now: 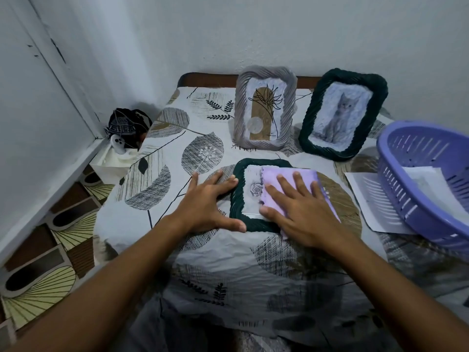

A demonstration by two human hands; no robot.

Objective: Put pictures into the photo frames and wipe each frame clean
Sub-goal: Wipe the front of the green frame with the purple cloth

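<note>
A dark green woven photo frame (237,199) lies flat on the table in front of me, with a grey rose picture showing in its left half. My right hand (299,212) presses a folded lilac cloth (289,177) flat onto the frame's right part. My left hand (208,203) rests with spread fingers on the table, touching the frame's left edge. Behind it, a grey woven frame (265,107) with a plant picture and a dark green frame (342,114) with a cat picture stand upright against the wall.
A purple plastic basket (421,184) holding paper sheets sits at the right, partly on a white sheet (370,199). A leaf-patterned tablecloth (198,153) covers the table. At the left corner, a dark bundle (128,124) rests on a white box on the floor.
</note>
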